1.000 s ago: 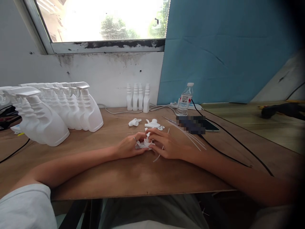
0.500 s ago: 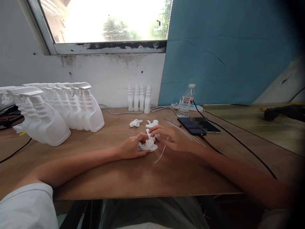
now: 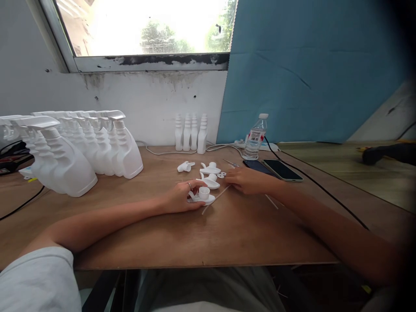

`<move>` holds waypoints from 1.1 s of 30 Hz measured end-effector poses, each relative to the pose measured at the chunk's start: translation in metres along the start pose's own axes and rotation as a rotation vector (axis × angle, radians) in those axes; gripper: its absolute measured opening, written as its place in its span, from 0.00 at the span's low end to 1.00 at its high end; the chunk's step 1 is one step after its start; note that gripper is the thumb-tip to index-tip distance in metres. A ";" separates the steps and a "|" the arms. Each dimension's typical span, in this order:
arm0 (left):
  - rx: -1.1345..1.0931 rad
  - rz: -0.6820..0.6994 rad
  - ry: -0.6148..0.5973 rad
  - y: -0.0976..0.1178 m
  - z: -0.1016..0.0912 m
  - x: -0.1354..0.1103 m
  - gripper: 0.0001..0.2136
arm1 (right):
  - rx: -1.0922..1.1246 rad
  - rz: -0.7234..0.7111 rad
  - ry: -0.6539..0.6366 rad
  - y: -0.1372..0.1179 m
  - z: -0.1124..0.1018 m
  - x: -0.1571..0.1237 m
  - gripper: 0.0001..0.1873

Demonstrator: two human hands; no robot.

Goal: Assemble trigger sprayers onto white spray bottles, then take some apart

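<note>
- Apparently at a parts-handling step: steadying one white piece with the left hand (image 3: 183, 197), reaching among loose bits with the right hand (image 3: 245, 181).
- Gripped between left thumb and curled fingers: a white sprayer part (image 3: 204, 195), down at the brown tabletop (image 3: 146, 242), near the middle of the desk, round cup facing up.
- Bent and pointing downward on the right: fingers close to the upper end of a thin tube (image 3: 216, 199) — cannot tell, with the tips hidden, whether pinching or merely touching.
- Seeming to call, next, for a precise fingertip hold on something small or slender, plus a steady, upright cup on the left.
- Lying just beyond the held piece: two similar parts (image 3: 211, 183) and, beside the right fingertips, small flat rings (image 3: 221, 175); set apart to the left, a short nozzle-like piece (image 3: 186, 167).
- Smooth, hard-looking white plastic throughout, curved and probably slippery; pale and slim in the tube — likely springy.
- Standing at far left: spray bottles (image 3: 120, 160), broad-bodied, with ridged necks.
</note>
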State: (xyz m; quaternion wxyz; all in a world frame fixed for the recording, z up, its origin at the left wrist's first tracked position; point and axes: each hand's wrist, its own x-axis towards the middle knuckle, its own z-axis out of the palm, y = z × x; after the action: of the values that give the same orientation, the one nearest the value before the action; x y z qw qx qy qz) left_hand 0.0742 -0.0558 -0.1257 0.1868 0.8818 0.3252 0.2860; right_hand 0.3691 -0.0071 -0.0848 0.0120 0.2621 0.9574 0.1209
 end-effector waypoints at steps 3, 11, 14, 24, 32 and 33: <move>0.025 0.039 0.010 0.000 0.000 0.000 0.23 | -0.024 -0.056 0.035 -0.001 0.003 0.001 0.13; 0.062 0.078 -0.001 -0.003 0.000 0.000 0.23 | 0.771 0.201 0.639 -0.028 -0.009 0.009 0.04; 0.055 0.062 0.006 -0.003 0.000 0.001 0.24 | 1.183 0.202 0.745 -0.052 -0.018 0.018 0.10; 0.061 0.145 0.016 -0.005 0.002 -0.002 0.26 | 1.349 0.227 0.646 -0.087 -0.009 0.030 0.12; 0.063 0.130 0.017 0.000 0.000 0.000 0.25 | 1.060 0.182 0.592 -0.084 -0.014 0.023 0.09; 0.056 0.134 0.024 -0.001 0.001 0.000 0.25 | 0.975 0.170 0.579 -0.084 -0.016 0.022 0.08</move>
State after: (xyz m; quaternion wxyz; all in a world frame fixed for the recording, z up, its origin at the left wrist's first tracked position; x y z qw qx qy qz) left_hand 0.0737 -0.0552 -0.1271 0.1386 0.9029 0.2758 0.2993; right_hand 0.3064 -0.0694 -0.0888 -0.3828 0.2696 0.8423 -0.2671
